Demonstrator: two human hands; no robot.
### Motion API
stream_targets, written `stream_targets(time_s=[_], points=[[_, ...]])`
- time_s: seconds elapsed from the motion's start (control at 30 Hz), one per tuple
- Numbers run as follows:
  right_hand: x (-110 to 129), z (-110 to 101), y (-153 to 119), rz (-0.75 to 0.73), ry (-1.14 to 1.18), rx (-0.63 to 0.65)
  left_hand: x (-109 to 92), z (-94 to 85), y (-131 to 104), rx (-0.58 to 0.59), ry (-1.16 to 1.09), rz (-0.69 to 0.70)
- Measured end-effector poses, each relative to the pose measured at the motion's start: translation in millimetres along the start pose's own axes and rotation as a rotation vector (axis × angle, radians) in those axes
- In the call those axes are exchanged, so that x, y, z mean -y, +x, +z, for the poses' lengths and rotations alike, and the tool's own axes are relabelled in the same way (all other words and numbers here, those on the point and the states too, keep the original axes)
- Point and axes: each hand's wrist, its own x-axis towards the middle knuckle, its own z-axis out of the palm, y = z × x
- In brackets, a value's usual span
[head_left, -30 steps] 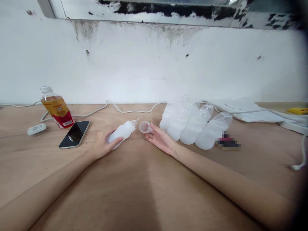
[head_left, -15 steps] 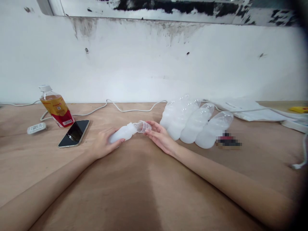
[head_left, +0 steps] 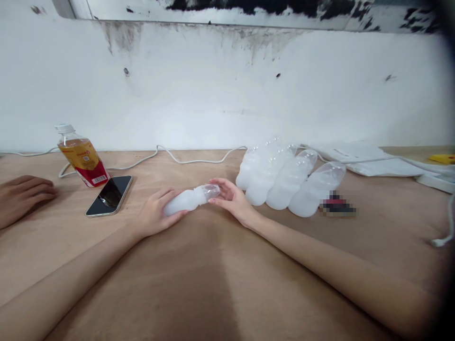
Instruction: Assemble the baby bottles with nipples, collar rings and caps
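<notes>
My left hand [head_left: 158, 211] is wrapped round a frosted white plastic bottle [head_left: 182, 202], which lies tilted with its neck towards my right hand. A clear plastic cap [head_left: 211, 191] sits over the neck end of the bottle, in line with it. My right hand [head_left: 232, 199] has thumb and fingers about the far end of the cap, the palm facing it. Just right of that hand lies a row of several similar frosted bottles [head_left: 277, 193] with clear caps, their capped ends pointing away from me.
A drink bottle [head_left: 84, 158] stands at the left by a phone [head_left: 109, 196]. Another person's hand [head_left: 26, 196] rests at the far left. A white cable [head_left: 192, 162] runs along the wall. White bags [head_left: 359, 158], a yellow object [head_left: 442, 158] and a blurred dark item [head_left: 337, 206] lie right.
The clear cap has gone from an angle at the bottle's neck to straight over it. Another person's hand has come in at the left, where the small white device was visible.
</notes>
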Motion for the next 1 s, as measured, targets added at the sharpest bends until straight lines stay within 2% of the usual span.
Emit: stream_targets(time_s=[0.4, 0.7, 0.87, 0.93, 1.0], points=[[3.3, 0.3, -0.7, 0.039, -0.084, -0.010, -5.6, 3.2, -1.6, -0.036, 0.003, 0.013], [4.6, 2.0, -3.2, 0.052, -0.075, 0.005, -7.5, -0.1, -2.6, 0.037, -0.020, 0.006], [9.7, 2.9, 0.2, -0.024, -0.176, 0.046, -4.1, 2.9, -0.6, -0.001, -0.070, 0.019], [18.0, 7.6, -2.4, -0.100, -0.308, 0.046, -0.5, 6.9, 1.4, -0.037, -0.078, -0.027], [28.1, 16.1, -9.8, -0.240, -0.518, 0.005, 3.9, 10.7, 4.2, -0.101, -0.097, -0.077]])
